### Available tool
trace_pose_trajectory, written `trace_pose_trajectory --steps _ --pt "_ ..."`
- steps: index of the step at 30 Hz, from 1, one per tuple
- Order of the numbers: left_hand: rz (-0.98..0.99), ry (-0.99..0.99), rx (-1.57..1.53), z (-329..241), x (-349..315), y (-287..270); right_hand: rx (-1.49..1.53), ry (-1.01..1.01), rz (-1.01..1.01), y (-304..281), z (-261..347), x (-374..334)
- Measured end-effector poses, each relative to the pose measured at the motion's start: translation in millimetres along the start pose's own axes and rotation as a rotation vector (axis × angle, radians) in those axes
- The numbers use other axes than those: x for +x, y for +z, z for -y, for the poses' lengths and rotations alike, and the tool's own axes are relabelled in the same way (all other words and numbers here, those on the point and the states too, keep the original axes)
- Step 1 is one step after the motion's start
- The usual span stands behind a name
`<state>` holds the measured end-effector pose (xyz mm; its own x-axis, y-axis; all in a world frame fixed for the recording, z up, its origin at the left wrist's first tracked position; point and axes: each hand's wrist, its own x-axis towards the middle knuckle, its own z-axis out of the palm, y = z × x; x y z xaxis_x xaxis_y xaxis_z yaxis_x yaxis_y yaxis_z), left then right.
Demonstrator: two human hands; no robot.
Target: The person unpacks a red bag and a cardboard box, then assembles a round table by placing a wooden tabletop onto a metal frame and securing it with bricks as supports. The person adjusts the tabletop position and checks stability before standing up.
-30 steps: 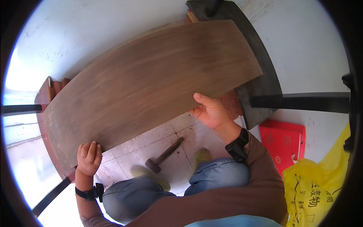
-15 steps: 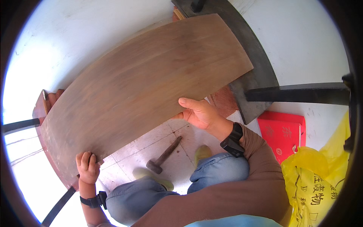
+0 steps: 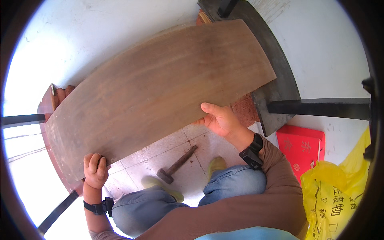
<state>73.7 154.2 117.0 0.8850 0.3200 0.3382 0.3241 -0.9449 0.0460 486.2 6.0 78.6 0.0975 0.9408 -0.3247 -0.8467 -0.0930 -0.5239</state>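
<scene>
The brown board (image 3: 160,92) lies just beyond both grips, its ends overlapping a reddish panel (image 3: 47,100) and a dark panel's (image 3: 278,60) inner edge. The left grip (image 3: 96,171) holds its near edge toward the left corner; the right grip (image 3: 221,120) clasps that edge, thumb on top.

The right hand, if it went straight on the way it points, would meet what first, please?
Most likely the brown board: the right hand has its thumb over the near edge, which would come first; depth beneath it is unclear.
</scene>
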Motion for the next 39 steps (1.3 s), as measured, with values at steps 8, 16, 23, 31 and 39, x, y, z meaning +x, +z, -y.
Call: trace_pose_trajectory --steps 8,16,23,31,39 --pt "0.004 0.036 0.013 11.0 6.3 0.8 0.007 -0.018 -0.008 7.0 1.9 5.6" --pt "0.039 0.007 0.009 13.0 13.6 -6.1 0.075 0.024 -0.068 -0.9 -4.4 19.1" --pt "0.002 0.036 0.019 21.8 8.1 -3.5 -0.01 -0.008 -0.055 -1.1 -6.6 17.5" --pt "-0.012 0.071 -0.042 27.2 4.9 -3.2 0.009 -0.022 -0.101 -3.3 -10.4 15.2" --pt "-0.048 0.081 -0.038 27.9 2.6 -0.4 0.014 -0.025 -0.122 -5.8 -11.4 14.6"
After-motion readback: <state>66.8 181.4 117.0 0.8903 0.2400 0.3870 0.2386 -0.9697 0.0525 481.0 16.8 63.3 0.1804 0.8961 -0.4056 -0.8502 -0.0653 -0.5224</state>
